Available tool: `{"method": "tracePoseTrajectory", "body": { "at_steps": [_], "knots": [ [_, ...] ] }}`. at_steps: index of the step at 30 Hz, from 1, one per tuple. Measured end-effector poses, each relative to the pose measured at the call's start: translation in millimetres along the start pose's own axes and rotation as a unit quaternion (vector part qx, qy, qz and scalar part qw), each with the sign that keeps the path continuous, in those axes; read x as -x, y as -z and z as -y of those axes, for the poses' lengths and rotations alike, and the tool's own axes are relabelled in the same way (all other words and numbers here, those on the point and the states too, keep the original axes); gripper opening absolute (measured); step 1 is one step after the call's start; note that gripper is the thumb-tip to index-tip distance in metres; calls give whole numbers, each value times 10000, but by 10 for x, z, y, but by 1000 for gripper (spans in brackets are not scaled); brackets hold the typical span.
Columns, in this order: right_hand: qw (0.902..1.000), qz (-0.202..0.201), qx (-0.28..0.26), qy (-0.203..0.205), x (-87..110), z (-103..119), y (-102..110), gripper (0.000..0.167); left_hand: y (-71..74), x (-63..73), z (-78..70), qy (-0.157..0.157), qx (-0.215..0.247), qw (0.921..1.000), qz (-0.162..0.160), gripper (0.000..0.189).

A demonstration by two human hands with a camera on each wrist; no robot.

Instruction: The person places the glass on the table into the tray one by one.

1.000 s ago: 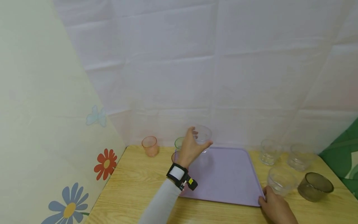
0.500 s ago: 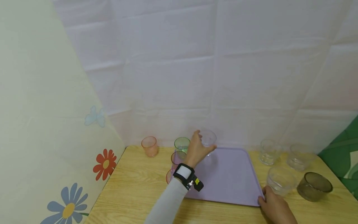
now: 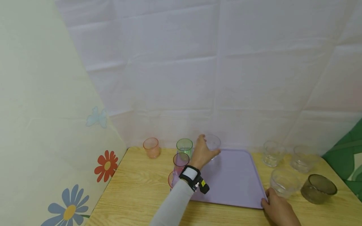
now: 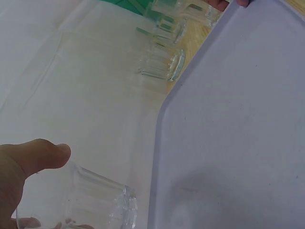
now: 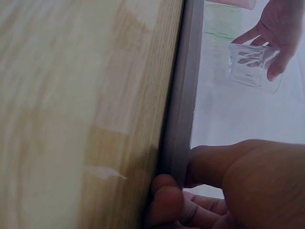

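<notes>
My left hand [image 3: 202, 155] grips a clear drinking glass [image 3: 213, 143] by its side, thumb on one side and fingers on the other. The glass is over the back of a lilac tray [image 3: 232, 179], and a gap shows between its base [image 4: 128, 207] and the tray rim in the left wrist view. At the tray's front right corner, my right hand [image 3: 278, 207] pinches the edge, thumb above and fingers curled beneath. Along the tray's left side stand a green glass [image 3: 184, 145], a purple glass [image 3: 181, 160] and a reddish-pink glass [image 3: 172, 179], partly hidden by the left arm.
An orange glass [image 3: 152, 150] stands on the wooden table [image 3: 133, 179] left of the tray. Right of it are several clear glasses [image 3: 271, 154] and a smoky brown bowl-like glass [image 3: 319, 190]. White sheeting [image 3: 175, 88] hangs behind the table.
My left hand has moved a little right and lower with the clear glass, uncovering more of the coloured glasses on the tray's left. The right hand stays at the corner.
</notes>
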State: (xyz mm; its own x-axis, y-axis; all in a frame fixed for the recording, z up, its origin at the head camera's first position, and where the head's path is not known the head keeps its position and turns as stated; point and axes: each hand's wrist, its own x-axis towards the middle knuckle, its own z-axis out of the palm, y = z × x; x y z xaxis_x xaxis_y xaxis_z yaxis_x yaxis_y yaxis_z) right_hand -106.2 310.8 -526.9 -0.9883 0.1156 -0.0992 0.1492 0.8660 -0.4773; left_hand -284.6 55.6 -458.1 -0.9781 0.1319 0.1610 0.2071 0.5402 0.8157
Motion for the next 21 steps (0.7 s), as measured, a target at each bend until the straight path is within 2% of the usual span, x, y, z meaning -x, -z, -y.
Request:
{"method": "tracePoseTrajectory", "body": {
  "at_steps": [5,21],
  "knots": [
    [10000,25,-5,-30,-9,-8,-5,23,-65,-1,21,86,160,9998,-8,95],
    [10000,-42,-23,-4,-11,-3,-6,22,-205,-5,103,233,104,9996,-83,92]
  ]
}}
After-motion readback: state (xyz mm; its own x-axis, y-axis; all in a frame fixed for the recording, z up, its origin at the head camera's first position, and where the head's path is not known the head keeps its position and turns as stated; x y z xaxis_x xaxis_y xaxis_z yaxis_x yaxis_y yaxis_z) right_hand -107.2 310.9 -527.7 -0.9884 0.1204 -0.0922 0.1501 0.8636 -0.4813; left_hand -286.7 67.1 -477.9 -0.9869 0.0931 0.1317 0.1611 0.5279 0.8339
